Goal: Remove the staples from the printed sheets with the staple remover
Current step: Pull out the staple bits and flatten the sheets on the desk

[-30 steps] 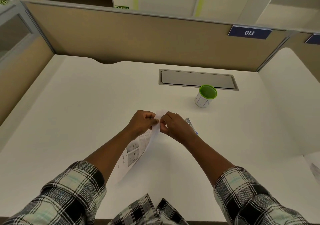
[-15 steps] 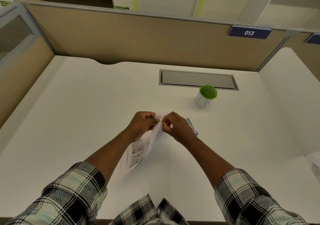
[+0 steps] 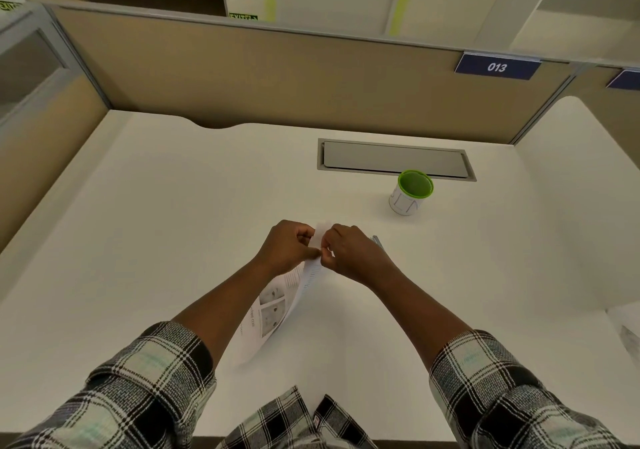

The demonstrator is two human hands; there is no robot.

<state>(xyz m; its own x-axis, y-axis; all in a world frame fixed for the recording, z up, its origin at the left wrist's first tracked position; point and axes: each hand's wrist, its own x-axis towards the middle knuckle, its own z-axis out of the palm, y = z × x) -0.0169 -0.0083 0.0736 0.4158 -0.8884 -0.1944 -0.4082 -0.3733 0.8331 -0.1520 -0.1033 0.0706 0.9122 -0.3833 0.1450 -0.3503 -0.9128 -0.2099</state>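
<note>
Green-rimmed cup (image 3: 412, 192) beyond, both hands' grip pinching printed sheets (image 3: 277, 306), left hand (image 3: 287, 249), right hand (image 3: 353, 253)

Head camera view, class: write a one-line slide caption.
Both hands, left hand and right hand, pinch the top corner of printed sheets above a white desk.

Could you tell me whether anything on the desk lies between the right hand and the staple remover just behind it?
Nothing visible does. The right hand pinches the printed sheets with the left hand, and the staple remover lies right behind the right hand, partly hidden by it. The green-rimmed cup stands farther back.
</note>
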